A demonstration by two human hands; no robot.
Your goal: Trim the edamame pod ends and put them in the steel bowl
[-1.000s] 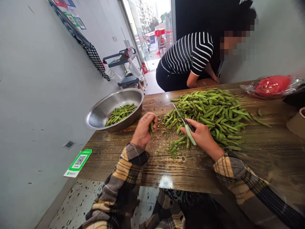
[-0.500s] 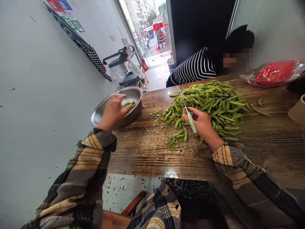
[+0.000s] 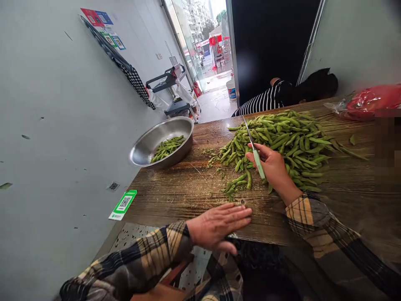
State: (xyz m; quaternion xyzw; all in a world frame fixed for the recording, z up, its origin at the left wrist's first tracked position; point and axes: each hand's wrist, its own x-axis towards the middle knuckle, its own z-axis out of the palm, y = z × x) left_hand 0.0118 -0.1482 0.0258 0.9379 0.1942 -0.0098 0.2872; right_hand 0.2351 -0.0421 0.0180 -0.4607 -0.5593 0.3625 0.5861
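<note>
The right hand (image 3: pixel 273 167) is clenched around the pale green handle of the scissors (image 3: pixel 255 151). Their blades point away over the heap of edamame pods (image 3: pixel 291 136) and look closed, though they show too thin to be sure. The left hand (image 3: pixel 219 225) lies spread flat and empty at the wooden table's (image 3: pixel 175 196) near edge, well short of the steel bowl (image 3: pixel 147 144).
</note>
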